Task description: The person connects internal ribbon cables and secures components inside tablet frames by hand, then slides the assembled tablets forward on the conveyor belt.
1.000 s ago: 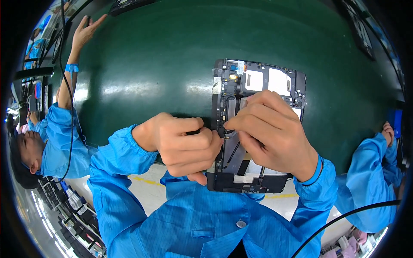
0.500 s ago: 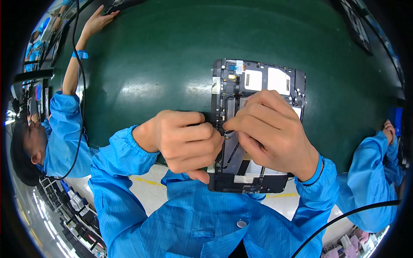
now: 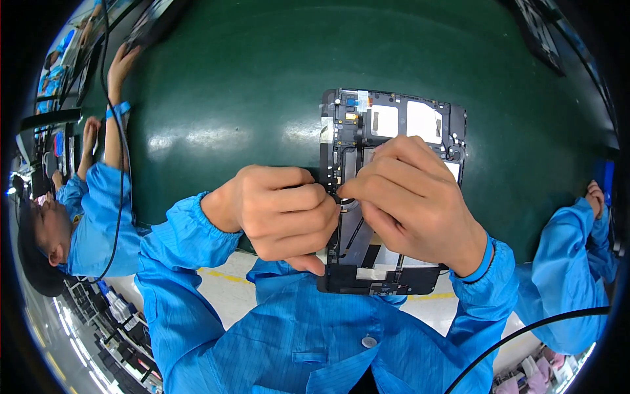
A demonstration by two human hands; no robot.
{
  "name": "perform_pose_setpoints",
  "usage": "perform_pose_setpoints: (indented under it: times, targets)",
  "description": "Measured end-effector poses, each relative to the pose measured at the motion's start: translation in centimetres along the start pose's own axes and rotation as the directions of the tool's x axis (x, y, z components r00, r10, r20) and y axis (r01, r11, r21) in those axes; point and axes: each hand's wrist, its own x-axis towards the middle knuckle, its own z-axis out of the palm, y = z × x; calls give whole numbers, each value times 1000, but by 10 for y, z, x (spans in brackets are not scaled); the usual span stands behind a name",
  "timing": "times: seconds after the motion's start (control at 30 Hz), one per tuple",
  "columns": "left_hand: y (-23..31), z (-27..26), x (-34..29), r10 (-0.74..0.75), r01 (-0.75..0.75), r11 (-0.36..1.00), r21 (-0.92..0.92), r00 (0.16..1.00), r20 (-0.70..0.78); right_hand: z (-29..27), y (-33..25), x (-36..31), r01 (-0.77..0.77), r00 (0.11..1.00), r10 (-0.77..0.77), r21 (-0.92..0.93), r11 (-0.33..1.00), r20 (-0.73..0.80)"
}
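An opened tablet [image 3: 394,98], its inner frame, cables and white pads exposed, lies at the near edge of the green table. Curled at the tablet's left edge is my left hand [image 3: 279,217], fingers bent and thumb low against the side; what they grip, apart from the edge, is hidden. My right hand [image 3: 413,203] reaches over the middle of the tablet. Its thumb and index finger are pinched by the inner left side, near a thin black cable [image 3: 354,233]. Whatever is between those fingertips is too small or covered to make out.
The green worktable [image 3: 243,79] stretches away in front. At the left, a co-worker's arm [image 3: 117,85] reaches toward a dark flat device [image 3: 154,20]. Another person's blue sleeve [image 3: 561,262] is at the right. Black cables [image 3: 118,157] hang at the left and lower right.
My hands and the tablet stay almost in place, with only a slight shift at the fingers. At the left, the co-worker's arm has drawn back and the dark device has moved with it.
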Motion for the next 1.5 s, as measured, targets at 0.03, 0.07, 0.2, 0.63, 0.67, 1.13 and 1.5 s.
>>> perform_pose_setpoints:
  times: [0.03, 0.07, 0.2, 0.63, 0.67, 1.13, 1.5]
  targets:
    - [0, 1, 1, 7, -7, 1000, 9, 1000, -9, 0, 0, 0, 3, 1000, -3, 3, 1000, -7]
    - [0, 1, 0, 7, -7, 1000, 8, 1000, -9, 1, 1, 0, 5, 1000, -5, 5, 1000, -14]
    - [-2, 0, 1, 47, -47, 999, 27, 999, -6, 3, 3, 2, 56, 997, -55, 9, 998, -58]
    - [4, -11, -10, -15, 13, 1000, -26, 997, -71, 5, -7, 16, 24, 996, -25, -14, 1000, -84]
    - [6, -13, -12, -15, 13, 1000, -21, 997, -76, 5, -8, 18, 16, 996, -17, -15, 1000, -82]
    - [8, -28, -9, -50, 57, 997, 55, 991, -124, 0, -17, 41, -134, 989, 143, 198, 971, -29]
    - [-18, -40, -6, -12, 21, 993, 113, 997, -79, -17, -15, 70, -359, 933, 345, 315, 879, 103]
